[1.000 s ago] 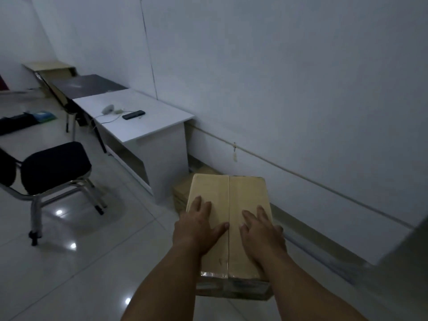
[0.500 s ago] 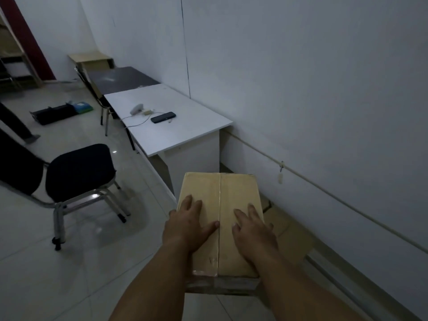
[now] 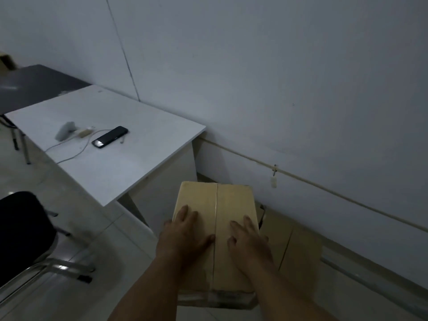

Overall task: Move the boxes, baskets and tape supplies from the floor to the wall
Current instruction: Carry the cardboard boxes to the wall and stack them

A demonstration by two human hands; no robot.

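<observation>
A tan cardboard box (image 3: 217,200) with a taped centre seam is right in front of me, near the wall. My left hand (image 3: 185,235) lies flat on the left flap with its fingers straight. My right hand (image 3: 249,239) lies flat on the right flap in the same way. What supports the box from below is hidden. A second cardboard box (image 3: 298,246) sits on the floor against the wall, just right of and below the first box.
A white desk (image 3: 139,172) stands left of the box against the wall, with a black phone (image 3: 110,137), a cable and a small grey device on it. A black chair (image 3: 23,228) is at the left. A dark table (image 3: 34,84) stands behind the desk.
I have come closer to the wall and the white desk with the box. The floor box by the wall now shows at the right. Both hands stay flat on the lid.
</observation>
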